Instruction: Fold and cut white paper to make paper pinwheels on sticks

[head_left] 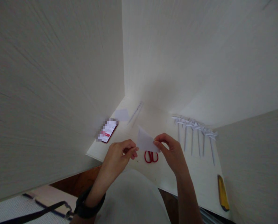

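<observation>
Pinching a small folded sheet of white paper [146,141] between them, both hands hold it up just above the white worktop [195,174]. The right hand [171,152] grips the paper's right lower edge with thumb and fingertips closed on it; the left hand [120,154] has its fingers curled in at the paper's left corner, closed narrowly, though whether it truly clamps the sheet or only touches it is hard to tell. Directly below the paper lie red-handled scissors [151,156], partly hidden by it. To the right, a row of white paper pinwheels on sticks [195,130] lies flat. A yellow utility knife [223,193] sits near the worktop's front right edge. To the left rest a phone [109,131], a small paper scrap [122,114] and a thin pen-like stick [135,112]. Held only at its edges, the thin sheet could crease askew or slip if either pinch loosens, and might drop onto the scissors.
</observation>
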The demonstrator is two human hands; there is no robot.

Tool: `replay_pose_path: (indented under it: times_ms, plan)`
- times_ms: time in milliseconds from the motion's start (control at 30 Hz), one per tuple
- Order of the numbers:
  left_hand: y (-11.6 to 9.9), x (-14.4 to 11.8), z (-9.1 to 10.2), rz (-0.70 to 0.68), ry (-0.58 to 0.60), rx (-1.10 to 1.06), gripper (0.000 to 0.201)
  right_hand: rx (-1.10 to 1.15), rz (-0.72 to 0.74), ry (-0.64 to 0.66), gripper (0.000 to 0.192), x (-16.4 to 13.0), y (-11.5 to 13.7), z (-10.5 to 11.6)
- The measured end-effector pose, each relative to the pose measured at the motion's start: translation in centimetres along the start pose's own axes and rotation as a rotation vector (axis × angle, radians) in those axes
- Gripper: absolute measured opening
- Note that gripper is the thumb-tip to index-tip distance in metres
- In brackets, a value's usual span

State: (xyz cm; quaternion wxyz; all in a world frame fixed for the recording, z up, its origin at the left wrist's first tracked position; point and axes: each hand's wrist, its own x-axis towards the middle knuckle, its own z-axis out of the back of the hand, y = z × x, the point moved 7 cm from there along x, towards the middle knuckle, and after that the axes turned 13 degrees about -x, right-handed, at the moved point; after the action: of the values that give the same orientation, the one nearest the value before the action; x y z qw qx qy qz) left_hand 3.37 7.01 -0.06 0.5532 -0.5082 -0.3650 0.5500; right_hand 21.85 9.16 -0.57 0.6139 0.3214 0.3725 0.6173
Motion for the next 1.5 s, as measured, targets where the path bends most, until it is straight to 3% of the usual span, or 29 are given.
replay_pose_path:
  times_ms: [767,1100,1500]
  plan:
    - [0.4,0.4,0.7,0.013,0.049,-0.082,0.019,0.006,0.024,-0.021,0.008,-0.3,0.6,0.0]
    - [1.1,0.1,1.5,0.039,0.012,-0.164,0.018,0.041,-0.006,0.060,0.006,-0.5,0.0,-0.7]
    - [1.3,-0.2,1.5,0.045,0.009,-0.244,0.017,0.056,-0.012,0.027,0.008,-0.8,0.4,-0.5]
